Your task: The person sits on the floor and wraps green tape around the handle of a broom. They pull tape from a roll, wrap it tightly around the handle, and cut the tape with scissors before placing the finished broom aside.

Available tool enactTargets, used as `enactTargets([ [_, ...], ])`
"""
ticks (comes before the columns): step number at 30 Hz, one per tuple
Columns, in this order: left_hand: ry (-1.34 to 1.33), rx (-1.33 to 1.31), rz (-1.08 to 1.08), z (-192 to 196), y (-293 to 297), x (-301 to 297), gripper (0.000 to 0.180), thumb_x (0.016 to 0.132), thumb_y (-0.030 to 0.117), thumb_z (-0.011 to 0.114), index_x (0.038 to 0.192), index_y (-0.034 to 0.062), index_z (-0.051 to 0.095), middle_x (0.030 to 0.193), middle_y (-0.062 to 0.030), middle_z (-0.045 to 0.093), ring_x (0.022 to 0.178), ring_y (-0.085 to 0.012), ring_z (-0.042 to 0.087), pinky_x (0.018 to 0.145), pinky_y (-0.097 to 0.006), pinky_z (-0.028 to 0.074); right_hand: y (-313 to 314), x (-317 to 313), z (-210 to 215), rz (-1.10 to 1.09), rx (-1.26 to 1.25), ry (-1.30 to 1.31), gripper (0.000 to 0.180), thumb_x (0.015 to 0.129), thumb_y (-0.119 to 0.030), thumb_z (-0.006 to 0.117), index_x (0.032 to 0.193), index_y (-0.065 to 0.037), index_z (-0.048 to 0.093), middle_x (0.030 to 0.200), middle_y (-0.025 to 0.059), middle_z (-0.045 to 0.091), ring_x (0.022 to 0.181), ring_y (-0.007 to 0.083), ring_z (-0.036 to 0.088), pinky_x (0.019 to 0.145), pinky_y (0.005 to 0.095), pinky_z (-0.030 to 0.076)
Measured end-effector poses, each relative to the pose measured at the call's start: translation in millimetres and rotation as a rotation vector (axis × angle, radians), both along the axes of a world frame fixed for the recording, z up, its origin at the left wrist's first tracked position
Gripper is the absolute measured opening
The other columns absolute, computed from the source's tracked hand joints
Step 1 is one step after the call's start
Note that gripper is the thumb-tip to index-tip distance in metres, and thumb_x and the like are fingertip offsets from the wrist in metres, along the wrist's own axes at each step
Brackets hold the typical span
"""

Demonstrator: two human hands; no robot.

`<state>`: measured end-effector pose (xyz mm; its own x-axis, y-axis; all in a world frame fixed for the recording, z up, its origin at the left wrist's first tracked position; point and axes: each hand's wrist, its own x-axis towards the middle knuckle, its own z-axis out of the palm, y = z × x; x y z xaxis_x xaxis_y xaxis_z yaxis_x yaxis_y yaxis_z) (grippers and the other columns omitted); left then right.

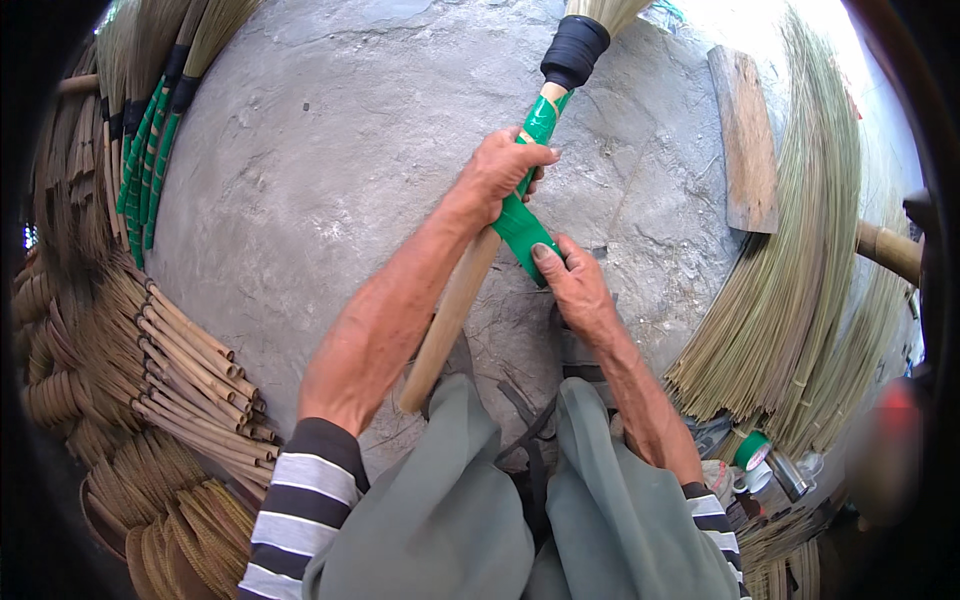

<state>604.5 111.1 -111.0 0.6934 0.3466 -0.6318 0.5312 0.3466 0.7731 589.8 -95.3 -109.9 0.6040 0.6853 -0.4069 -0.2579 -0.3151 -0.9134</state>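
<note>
A grass broom lies aslant in front of me, its wooden handle [452, 325] running from near my knee up to a black binding [575, 52] below the bristles [608, 10]. Green tape [541, 120] spirals around the upper handle, with bare wood showing between some turns. My left hand [505, 168] is closed around the taped part, thumb across it. From there a loose strip of green tape [527, 233] stretches down to the right. Its lower end is pinched between the thumb and fingers of my right hand [578, 285].
At the left stand finished brooms with green-striped handles [150, 165], above a pile of bamboo-like sticks [195, 365] and braided bundles [185, 530]. To the right are a wooden board [742, 140], long loose grass [790, 260], a roll of green tape [752, 451] and a metal flask [790, 477].
</note>
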Motion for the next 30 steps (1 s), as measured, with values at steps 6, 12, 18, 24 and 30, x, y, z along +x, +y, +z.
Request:
enactTargets([
  [6, -0.024, 0.150, -0.082, -11.1, 16.3, -9.3, 0.037, 0.085, 0.024, 0.092, 0.099, 0.0082, 0.062, 0.071, -0.0035, 0.063, 0.057, -0.0138, 0.060, 0.051, -0.032, 0.050, 3.6, 18.3, -9.2, 0.109, -0.096, -0.072, 0.047, 0.108, -0.049, 0.065, 0.098, -0.004, 0.070, 0.074, 0.0040, 0.056, 0.073, 0.0108, 0.049, 0.065, 0.0350, 0.045],
  [12, -0.062, 0.107, -0.028, -12.4, 14.2, -0.4, 0.037, 0.083, 0.029, 0.095, 0.090, 0.0085, 0.065, 0.073, -0.0036, 0.065, 0.057, -0.0139, 0.059, 0.051, -0.032, 0.049, 12.6, 17.8, -15.7, 0.159, -0.139, 0.189, 0.053, 0.106, -0.052, 0.065, 0.097, -0.001, 0.074, 0.076, 0.0040, 0.064, 0.072, 0.0107, 0.055, 0.063, 0.0346, 0.046],
  [18, -0.075, -0.063, -0.035, -16.2, 13.5, -6.0, 0.047, 0.090, 0.043, 0.089, 0.114, 0.0063, 0.071, 0.077, -0.0004, 0.066, 0.063, -0.0105, 0.063, 0.055, -0.028, 0.053, 16.2, 13.3, -15.3, 0.064, -0.048, 0.368, 0.054, 0.102, -0.055, 0.068, 0.094, -0.002, 0.077, 0.074, 0.0044, 0.066, 0.069, 0.0126, 0.060, 0.062, 0.0354, 0.047],
  [24, -0.003, 0.541, -0.053, -11.5, 14.1, -9.9, 0.048, 0.094, 0.046, 0.086, 0.115, 0.0048, 0.072, 0.080, -0.0022, 0.066, 0.062, -0.0112, 0.062, 0.056, -0.029, 0.053, 28.0, 25.1, -11.7, 0.264, -0.219, 0.196, 0.057, 0.103, -0.057, 0.071, 0.096, -0.001, 0.077, 0.077, 0.0025, 0.068, 0.070, 0.0098, 0.059, 0.061, 0.0313, 0.045],
  [30, -0.087, -0.208, 0.083, -7.1, 17.6, -18.1, 0.051, 0.092, 0.046, 0.087, 0.114, 0.0035, 0.069, 0.080, -0.0010, 0.064, 0.063, -0.0112, 0.059, 0.055, -0.028, 0.049, 27.2, 2.8, -11.0, 0.127, -0.118, 0.407, 0.050, 0.102, -0.050, 0.072, 0.091, -0.002, 0.077, 0.071, 0.0028, 0.066, 0.066, 0.0097, 0.057, 0.058, 0.0316, 0.043],
])
